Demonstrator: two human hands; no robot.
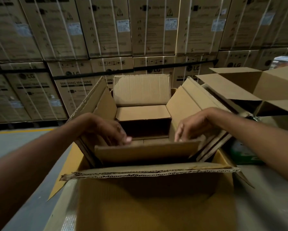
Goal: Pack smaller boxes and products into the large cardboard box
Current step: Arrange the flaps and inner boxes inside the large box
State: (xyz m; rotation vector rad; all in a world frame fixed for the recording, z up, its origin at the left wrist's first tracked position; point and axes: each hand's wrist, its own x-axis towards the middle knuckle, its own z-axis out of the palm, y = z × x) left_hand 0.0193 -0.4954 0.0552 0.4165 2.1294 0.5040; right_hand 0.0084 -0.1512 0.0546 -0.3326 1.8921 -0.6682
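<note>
plain brown large cardboard box — tan stacked cartons with black print, white straps — grey floor, yellow line.

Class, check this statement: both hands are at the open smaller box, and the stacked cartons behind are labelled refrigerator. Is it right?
No. The head view shows the stacked cartons labelled washing machine, not refrigerator. The left hand and right hand are indeed at the open smaller box.

Left hand and right hand rest on the side flaps of an open smaller box sitting inside the large cardboard box. Strapped washing machine cartons are stacked along the far wall.
</note>
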